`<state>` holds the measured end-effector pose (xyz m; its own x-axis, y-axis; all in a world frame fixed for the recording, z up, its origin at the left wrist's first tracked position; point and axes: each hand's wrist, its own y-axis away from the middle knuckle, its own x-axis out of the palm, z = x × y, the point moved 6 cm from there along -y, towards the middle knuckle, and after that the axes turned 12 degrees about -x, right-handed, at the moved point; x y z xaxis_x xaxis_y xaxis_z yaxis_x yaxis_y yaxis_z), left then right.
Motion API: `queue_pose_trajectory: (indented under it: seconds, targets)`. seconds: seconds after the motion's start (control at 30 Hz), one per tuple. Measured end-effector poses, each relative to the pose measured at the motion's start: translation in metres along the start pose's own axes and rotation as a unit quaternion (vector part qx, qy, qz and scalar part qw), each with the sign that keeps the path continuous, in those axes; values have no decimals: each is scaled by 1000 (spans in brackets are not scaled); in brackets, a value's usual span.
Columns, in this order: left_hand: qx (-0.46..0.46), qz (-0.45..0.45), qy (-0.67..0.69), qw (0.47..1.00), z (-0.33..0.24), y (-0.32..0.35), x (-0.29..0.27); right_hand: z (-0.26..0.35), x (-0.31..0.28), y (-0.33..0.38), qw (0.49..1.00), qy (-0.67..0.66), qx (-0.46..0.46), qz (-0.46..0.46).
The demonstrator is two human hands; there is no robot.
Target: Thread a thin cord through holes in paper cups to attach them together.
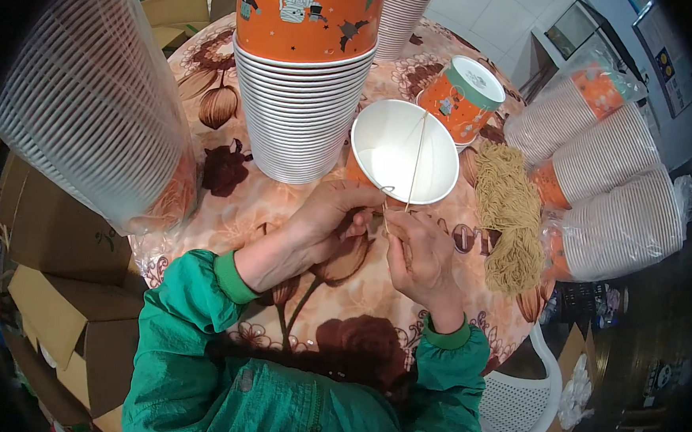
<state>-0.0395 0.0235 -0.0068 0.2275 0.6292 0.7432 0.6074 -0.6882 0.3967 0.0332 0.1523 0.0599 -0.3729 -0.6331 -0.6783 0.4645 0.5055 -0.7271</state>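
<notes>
The bucket [393, 159] stands mouth up on the counter [277, 307], just beyond both hands. The cord [417, 157] crosses its mouth from the far rim to the right hand [423, 256], whose fingers pinch it. The left hand [322, 214] has its fingertips pinched on a thin loop [386, 188] by the near rim. Judged partly done: far side apparently fastened, near side apparently outstanding; no knot discernible. Spare cords [508, 218] lie to the right; the stacked buckets [300, 118] show none fitted.
</notes>
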Motion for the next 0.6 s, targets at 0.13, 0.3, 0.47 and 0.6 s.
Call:
queue_pose_trajectory:
  seconds: [0.13, 0.3, 0.47, 0.6]
  targets:
    - [-2, -30, -11, 1000, -4, -4, -7, -7, -9, -5, 997, -34, 41, 51]
    - [-3, -33, -9, 999, -8, -12, -18, -20, -17, 2, 983, -36, 107, 143]
    - [30, 0, -79, 996, -9, -12, -15, -22, -7, 5, 980, 5, 94, 177]
    - [61, -30, -112, 991, -7, -9, -12, -16, 0, 1, 984, 13, 89, 156]
